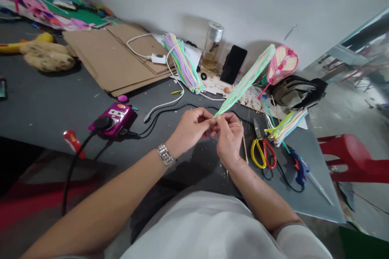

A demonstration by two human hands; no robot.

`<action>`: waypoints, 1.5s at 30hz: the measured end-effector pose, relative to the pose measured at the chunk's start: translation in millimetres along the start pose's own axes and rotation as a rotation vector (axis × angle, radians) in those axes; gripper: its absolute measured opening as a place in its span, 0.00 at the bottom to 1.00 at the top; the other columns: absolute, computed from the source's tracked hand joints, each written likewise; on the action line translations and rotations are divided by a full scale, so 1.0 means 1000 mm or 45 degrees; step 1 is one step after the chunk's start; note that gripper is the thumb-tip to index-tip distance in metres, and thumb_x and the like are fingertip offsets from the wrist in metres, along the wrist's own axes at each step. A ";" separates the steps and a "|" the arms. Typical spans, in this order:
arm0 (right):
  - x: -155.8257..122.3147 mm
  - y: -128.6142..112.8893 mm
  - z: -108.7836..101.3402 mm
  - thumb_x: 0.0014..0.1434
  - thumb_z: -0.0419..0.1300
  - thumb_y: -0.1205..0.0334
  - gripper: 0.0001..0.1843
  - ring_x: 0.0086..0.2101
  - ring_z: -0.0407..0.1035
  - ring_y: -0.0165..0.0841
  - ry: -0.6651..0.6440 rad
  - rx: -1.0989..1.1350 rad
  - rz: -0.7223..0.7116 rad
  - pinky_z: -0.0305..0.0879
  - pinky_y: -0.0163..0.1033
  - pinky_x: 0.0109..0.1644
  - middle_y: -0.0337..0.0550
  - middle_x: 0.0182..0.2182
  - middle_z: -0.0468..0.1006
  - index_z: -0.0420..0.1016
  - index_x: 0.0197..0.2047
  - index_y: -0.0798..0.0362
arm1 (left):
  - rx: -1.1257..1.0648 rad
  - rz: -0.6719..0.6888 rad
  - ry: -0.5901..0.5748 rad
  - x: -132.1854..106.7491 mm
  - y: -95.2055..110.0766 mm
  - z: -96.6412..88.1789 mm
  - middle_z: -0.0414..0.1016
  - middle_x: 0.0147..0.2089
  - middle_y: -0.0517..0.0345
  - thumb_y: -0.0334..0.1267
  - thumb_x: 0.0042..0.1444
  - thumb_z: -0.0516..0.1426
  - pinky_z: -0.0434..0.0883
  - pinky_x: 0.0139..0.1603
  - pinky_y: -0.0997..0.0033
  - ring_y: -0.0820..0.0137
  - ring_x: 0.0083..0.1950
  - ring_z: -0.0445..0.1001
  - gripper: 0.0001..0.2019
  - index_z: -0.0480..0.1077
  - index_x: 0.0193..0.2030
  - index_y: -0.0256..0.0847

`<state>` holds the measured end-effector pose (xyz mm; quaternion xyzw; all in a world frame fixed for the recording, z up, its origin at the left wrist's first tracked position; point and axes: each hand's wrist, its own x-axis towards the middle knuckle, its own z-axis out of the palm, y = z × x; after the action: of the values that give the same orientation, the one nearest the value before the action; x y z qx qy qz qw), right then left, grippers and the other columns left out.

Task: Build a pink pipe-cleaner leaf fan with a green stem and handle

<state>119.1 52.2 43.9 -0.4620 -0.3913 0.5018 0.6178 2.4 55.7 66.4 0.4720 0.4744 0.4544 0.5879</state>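
A long bundle of mint-green and pinkish pipe cleaners (247,81) slants up and to the right above the table. My right hand (230,135) pinches its lower end between thumb and fingers. My left hand (196,126), with a metal watch band (166,155) at the wrist, meets it there, its fingertips also closed on that end. What exactly the fingertips press is partly hidden. Just right of my right hand lie scissors (262,149) with one yellow and one red handle. A thin wooden stick (244,142) is beside my right wrist.
A purple power socket box (114,117) and its black cable lie left. Cardboard sheets (118,54), a striped pipe cleaner bundle (184,64), a glass bottle (212,46) and a phone (234,64) are behind. A blue glue gun (299,168) and cut pipe cleaners (285,127) lie right.
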 end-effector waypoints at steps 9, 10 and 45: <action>0.004 -0.002 -0.004 0.54 0.68 0.57 0.14 0.18 0.54 0.22 -0.122 0.129 -0.017 0.51 0.30 0.23 0.27 0.16 0.63 0.67 0.27 0.52 | -0.561 -0.235 -0.234 -0.002 0.001 -0.007 0.67 0.24 0.62 0.38 0.49 0.66 0.53 0.21 0.79 0.82 0.21 0.58 0.11 0.69 0.25 0.36; 0.005 -0.003 -0.005 0.54 0.68 0.57 0.14 0.18 0.54 0.22 -0.148 0.134 -0.006 0.51 0.31 0.23 0.27 0.16 0.62 0.66 0.27 0.51 | -0.594 -0.253 -0.244 -0.003 0.002 -0.008 0.67 0.25 0.61 0.37 0.49 0.65 0.54 0.22 0.78 0.81 0.22 0.59 0.10 0.70 0.25 0.37; -0.003 -0.015 -0.016 0.53 0.68 0.61 0.08 0.19 0.60 0.22 -0.111 -0.195 0.052 0.56 0.31 0.23 0.33 0.19 0.72 0.77 0.28 0.55 | 0.427 0.494 0.348 -0.014 -0.029 0.010 0.76 0.28 0.58 0.37 0.60 0.59 0.68 0.29 0.73 0.71 0.26 0.74 0.05 0.70 0.33 0.40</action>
<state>137.6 45.0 54.4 -0.4936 -0.4456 0.5025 0.5526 12.4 36.3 40.7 0.5790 0.5187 0.5329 0.3343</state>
